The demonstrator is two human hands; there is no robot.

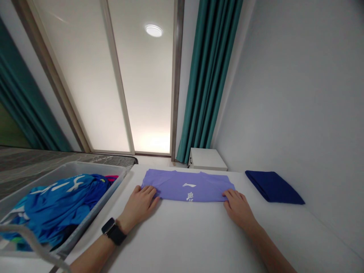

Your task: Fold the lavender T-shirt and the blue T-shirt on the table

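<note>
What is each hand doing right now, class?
Left hand: open, fingers resting on the left end of the folded purple fabric garment with white print.
Right hand: fingertips at its lower right corner; whether they pinch it cannot be told.

head cam: on the wearer's head, looking forward and kinda down
worktop (182,235): pretty close, fills the lower middle
sliding doors (148,94): way further back, upper left-centre

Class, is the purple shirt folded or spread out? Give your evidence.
Folded: the purple shirt lies as a narrow strip, and its white lettering is cut off at the near edge.
</note>
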